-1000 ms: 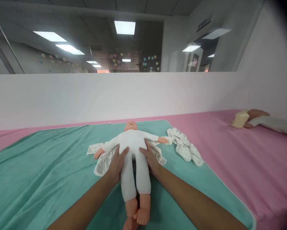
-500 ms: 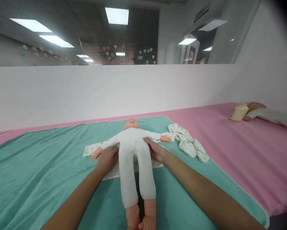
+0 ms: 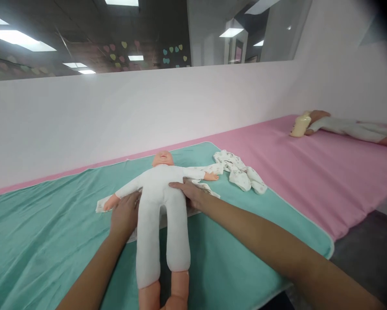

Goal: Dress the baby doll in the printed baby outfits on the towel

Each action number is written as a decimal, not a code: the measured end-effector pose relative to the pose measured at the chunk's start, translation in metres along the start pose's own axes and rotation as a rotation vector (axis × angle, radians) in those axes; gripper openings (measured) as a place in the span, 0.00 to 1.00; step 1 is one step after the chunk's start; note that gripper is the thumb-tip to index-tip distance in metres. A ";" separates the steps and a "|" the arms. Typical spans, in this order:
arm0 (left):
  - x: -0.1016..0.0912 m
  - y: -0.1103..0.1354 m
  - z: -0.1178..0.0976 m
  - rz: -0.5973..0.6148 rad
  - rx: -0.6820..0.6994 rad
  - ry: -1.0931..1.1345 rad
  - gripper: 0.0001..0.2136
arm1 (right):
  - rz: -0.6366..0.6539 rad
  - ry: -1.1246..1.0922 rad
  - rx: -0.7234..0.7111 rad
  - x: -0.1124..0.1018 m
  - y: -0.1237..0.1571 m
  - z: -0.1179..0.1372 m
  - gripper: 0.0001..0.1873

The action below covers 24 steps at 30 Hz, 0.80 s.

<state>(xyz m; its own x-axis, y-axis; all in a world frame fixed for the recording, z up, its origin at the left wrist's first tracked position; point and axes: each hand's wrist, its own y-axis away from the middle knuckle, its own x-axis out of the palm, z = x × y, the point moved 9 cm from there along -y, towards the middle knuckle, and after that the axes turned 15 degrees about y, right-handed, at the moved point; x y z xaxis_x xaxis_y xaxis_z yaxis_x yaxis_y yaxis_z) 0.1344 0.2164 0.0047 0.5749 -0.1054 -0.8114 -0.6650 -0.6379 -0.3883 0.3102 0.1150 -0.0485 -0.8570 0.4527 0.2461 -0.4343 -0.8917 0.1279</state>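
A baby doll (image 3: 157,183) with a white cloth body lies on its back, head away from me and legs toward me. My left hand (image 3: 126,213) holds its waist at the left, the fingertips partly hidden by the body. At the other side, my right hand (image 3: 190,191) grips the waist, thumb on the belly and fingers out of sight. Spread beneath the doll is a white printed baby shirt (image 3: 209,188), mostly covered. Its sleeves reach out near the doll's arms.
The teal blanket (image 3: 67,224) lies over a pink-covered table (image 3: 310,172). Crumpled printed baby clothing (image 3: 240,172) rests at the blanket's right edge. Farther right are a pale yellow bottle (image 3: 300,125) and a second doll (image 3: 351,128). A white wall (image 3: 116,116) stands behind.
My view has turned right, so everything sits farther left. The doll's arm on the right has shifted slightly off the sleeve toward me. Both hands stay at its waist.
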 end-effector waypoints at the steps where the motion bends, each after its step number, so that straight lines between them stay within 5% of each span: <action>1: 0.000 -0.001 0.008 -0.005 -0.051 -0.049 0.15 | 0.016 0.007 0.013 -0.002 0.002 0.000 0.38; 6: 0.004 -0.006 0.045 0.004 -0.273 -0.124 0.21 | -0.018 -0.014 -0.055 -0.024 0.010 0.016 0.35; 10: -0.001 -0.012 0.062 -0.029 -0.325 -0.087 0.24 | -0.080 -0.040 -0.114 -0.039 0.019 0.027 0.28; 19: -0.030 -0.003 0.097 -0.360 -0.404 0.370 0.14 | 0.013 0.046 -0.075 -0.051 0.040 0.034 0.24; 24: -0.027 0.005 0.119 -0.512 -0.501 0.740 0.13 | -0.044 0.168 -0.026 -0.066 0.049 0.040 0.17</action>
<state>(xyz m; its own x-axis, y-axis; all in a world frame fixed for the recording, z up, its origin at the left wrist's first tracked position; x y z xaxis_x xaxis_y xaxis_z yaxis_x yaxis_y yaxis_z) 0.0583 0.3068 -0.0272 0.9959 -0.0664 -0.0614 -0.0797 -0.9656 -0.2477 0.3569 0.0418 -0.0197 -0.8703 0.4866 0.0764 -0.4777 -0.8716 0.1095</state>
